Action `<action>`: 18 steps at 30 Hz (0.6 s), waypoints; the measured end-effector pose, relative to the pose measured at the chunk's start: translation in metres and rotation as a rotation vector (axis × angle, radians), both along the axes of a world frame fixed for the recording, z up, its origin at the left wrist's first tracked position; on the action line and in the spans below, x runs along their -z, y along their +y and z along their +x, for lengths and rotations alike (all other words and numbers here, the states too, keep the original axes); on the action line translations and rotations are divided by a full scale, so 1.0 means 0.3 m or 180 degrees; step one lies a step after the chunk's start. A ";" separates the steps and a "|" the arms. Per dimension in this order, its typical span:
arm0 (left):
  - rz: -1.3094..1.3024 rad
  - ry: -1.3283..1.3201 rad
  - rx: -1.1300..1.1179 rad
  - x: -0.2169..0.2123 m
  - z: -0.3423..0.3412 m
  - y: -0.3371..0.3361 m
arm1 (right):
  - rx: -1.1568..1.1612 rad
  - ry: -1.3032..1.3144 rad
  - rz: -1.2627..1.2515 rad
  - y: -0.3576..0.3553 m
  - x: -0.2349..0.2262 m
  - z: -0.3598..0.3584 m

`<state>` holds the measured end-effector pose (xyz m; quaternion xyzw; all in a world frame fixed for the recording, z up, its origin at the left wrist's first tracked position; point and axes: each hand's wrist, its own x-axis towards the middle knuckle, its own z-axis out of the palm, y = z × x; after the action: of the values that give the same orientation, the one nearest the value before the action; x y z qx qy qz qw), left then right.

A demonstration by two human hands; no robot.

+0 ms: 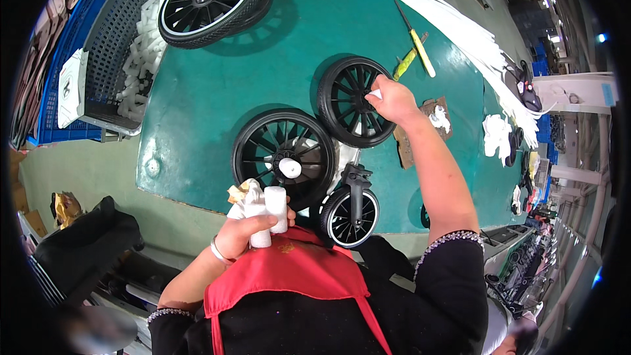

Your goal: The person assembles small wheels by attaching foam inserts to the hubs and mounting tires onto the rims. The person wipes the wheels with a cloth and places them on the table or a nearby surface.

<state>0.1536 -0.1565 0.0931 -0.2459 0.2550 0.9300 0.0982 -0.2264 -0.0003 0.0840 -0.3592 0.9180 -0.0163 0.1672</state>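
My left hand (236,238) is closed around a few white foam cylinders (276,208), held close to the red apron at the table's front edge. My right hand (397,101) reaches over a black spoked wheel (325,95) and pinches a small white foam piece (376,94) by its hub. Whether that piece is inside the hub or just against it, I cannot tell. A second black wheel (246,141), left of the first, has a white foam plug (290,168) at its centre. Nearer me stands a small caster wheel (353,218) with a black fork.
Two stacked wheels (197,39) lie at the far left, beside a grey crate (108,39) of white foam pieces. A yellow-handled tool (422,54) and a yellow cutter (406,64) lie beyond my right hand. A brown board (405,148) is right of the wheels on the green table (190,125).
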 end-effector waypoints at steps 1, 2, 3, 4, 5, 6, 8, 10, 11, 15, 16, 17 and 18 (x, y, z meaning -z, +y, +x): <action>-0.0107 -0.0007 0.0018 -0.007 0.002 0.003 | 0.0088 -0.0053 -0.0018 -0.001 -0.013 0.007; -0.0214 -0.0010 0.0048 -0.013 0.006 0.004 | 0.0188 -0.0103 -0.0035 0.008 -0.024 0.015; -0.0210 0.0035 0.0075 -0.017 0.013 -0.001 | 0.0384 -0.0058 -0.0195 0.033 -0.034 0.030; -0.0211 0.0062 0.0070 -0.022 0.027 -0.004 | 0.0451 0.0325 -0.0669 0.039 -0.040 0.067; -0.0210 0.0091 0.0081 -0.027 0.038 -0.007 | 0.0535 0.0711 -0.1141 0.057 -0.055 0.120; -0.0251 0.0086 0.0173 -0.027 0.046 -0.009 | 0.0612 0.1097 -0.1614 0.078 -0.077 0.180; -0.0333 0.0069 0.0393 -0.020 0.059 -0.009 | 0.0576 -0.0098 -0.1659 0.102 -0.177 0.391; -0.0271 0.0001 0.0924 -0.031 0.044 -0.003 | 0.0288 -0.2382 -0.1671 0.141 -0.194 0.643; -0.0771 0.0090 0.1222 -0.035 0.033 0.016 | -0.0167 -0.2239 -0.1806 0.135 -0.216 0.759; -0.0529 0.0434 0.1524 -0.004 0.012 0.090 | 0.0311 -0.2673 -0.2068 0.234 -0.208 0.951; -0.0441 0.0663 0.1583 0.008 0.002 0.106 | 0.0301 -0.2640 -0.1983 0.278 -0.222 0.953; -0.0662 0.0789 0.1642 0.026 0.003 0.125 | 0.0475 -0.2626 -0.2045 0.322 -0.228 0.962; -0.0769 0.0933 0.1653 0.035 -0.008 0.154 | 0.0648 -0.2605 -0.2091 0.371 -0.232 0.967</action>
<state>0.1513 -0.1102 0.0827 -0.0459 0.4292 0.8624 0.2645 0.0638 0.1111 0.1535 -0.2660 0.7545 -0.4577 0.3879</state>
